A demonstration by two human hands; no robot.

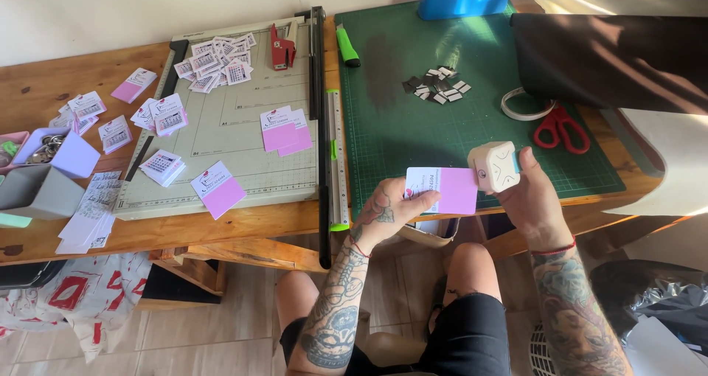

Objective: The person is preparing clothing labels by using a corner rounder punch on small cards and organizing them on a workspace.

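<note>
Wooden bench, green gridded mat; left hand pinching glossy pink card, right hand clasping rounded cream punch.

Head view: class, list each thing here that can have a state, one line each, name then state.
Pink-and-white paper card: held by left hand, edge inside the punch.
Cream plastic corner punch: in right hand grip, on the card's corner.
Red-handled scissors: closed, lying flat.
Grey paper trimmer: blade arm down.
</note>
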